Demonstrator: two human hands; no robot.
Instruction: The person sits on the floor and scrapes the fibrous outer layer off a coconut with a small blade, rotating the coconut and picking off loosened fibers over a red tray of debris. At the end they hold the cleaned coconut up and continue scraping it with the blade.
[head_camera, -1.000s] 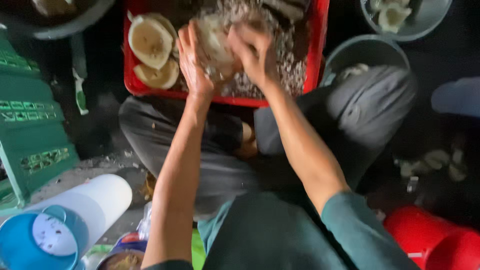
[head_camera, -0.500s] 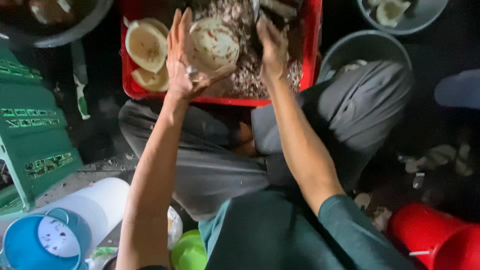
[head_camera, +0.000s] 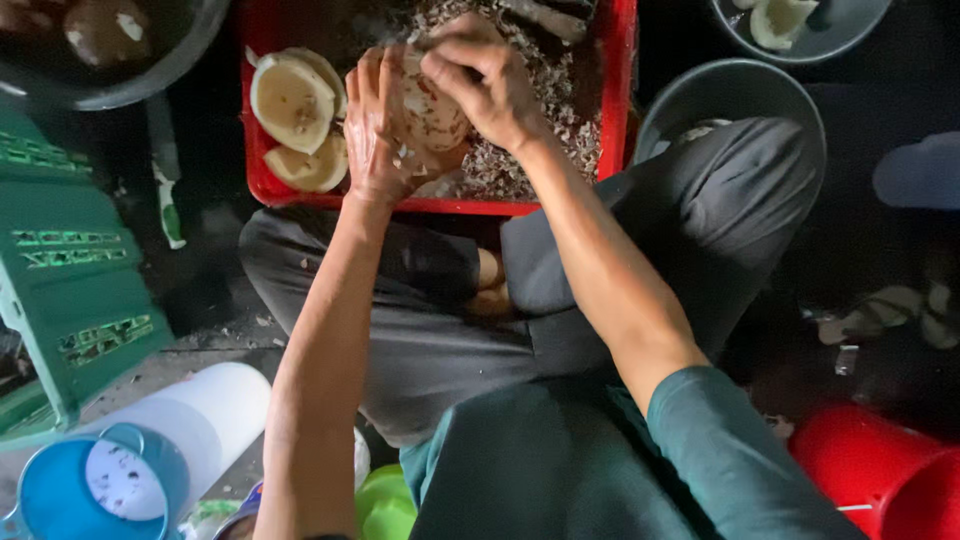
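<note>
Both hands hold a peeled coconut (head_camera: 432, 108) over the red crate (head_camera: 622, 110) of shavings: left hand (head_camera: 375, 130) cups its side, right hand (head_camera: 485, 80) fingers curl closed over its top.

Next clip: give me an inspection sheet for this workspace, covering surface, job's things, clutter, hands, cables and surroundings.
Surface: dark ground, gritty with bits of debris; the person sits with knees wide.
Job's things: a round pale piece of coconut held over the red crate; cut pale halves lie in the crate's left part.
Clutter: brown and white shavings cover the crate floor.
Hands: left hand cups the piece from its left side; right hand grips it from above.
Cables: nothing seen.
Surroundings: green crate at left, grey bowl by the right knee, dark basin top left, blue-rimmed white container, red bucket.
</note>
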